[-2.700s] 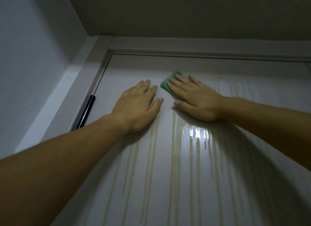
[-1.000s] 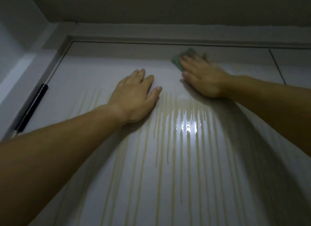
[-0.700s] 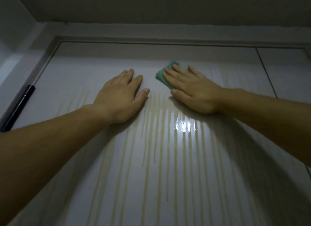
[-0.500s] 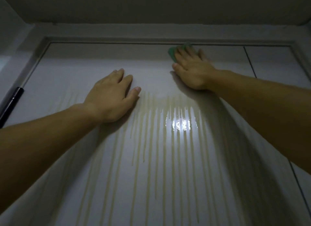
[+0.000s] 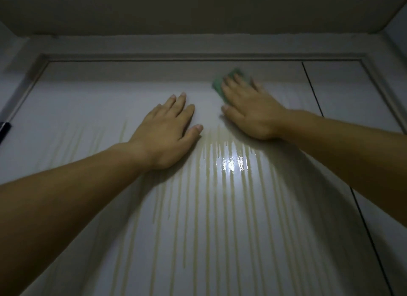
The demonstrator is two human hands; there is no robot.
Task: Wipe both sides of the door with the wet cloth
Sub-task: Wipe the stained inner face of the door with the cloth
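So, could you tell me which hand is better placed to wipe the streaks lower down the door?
The right hand: it presses the green cloth against the door just above the streaks; the left hand lies flat, empty.

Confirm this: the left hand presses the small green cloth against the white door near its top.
Wrong hand: the head view shows the right hand pressing the small green cloth against the white door near its top; the left hand lies flat, bare.
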